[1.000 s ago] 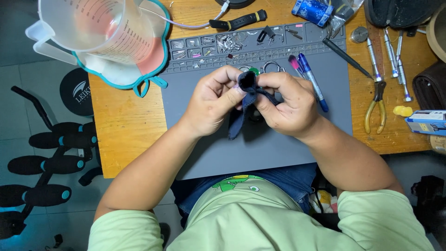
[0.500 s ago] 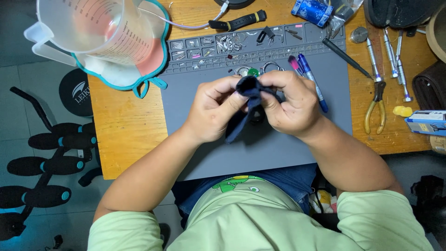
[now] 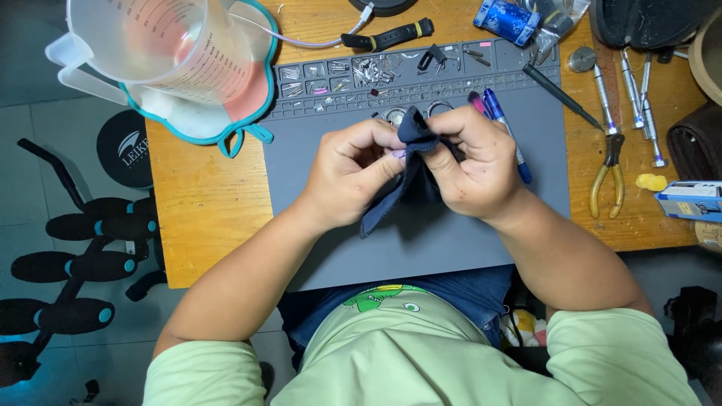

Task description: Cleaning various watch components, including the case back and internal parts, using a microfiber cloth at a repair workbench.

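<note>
I see both hands bunched together over the middle of a smooth grey work mat (image 3: 451, 240). My left hand (image 3: 350, 177) and right hand (image 3: 477, 162) each pinch a soft, dark blue cloth (image 3: 410, 169), fingers closed on its crumpled top; the loose end hangs down toward the near left. Whatever sits inside the folds is hidden. Just beyond the fingers lie small metal rings (image 3: 417, 113) and the mat's ridged compartments of tiny parts (image 3: 361, 71). A blue pen (image 3: 505, 129) lies just right of the right hand. Yellow-handled pliers (image 3: 608, 174) rest on the wooden table (image 3: 203, 203) farther right, a translucent measuring jug (image 3: 162, 41) far left.
</note>
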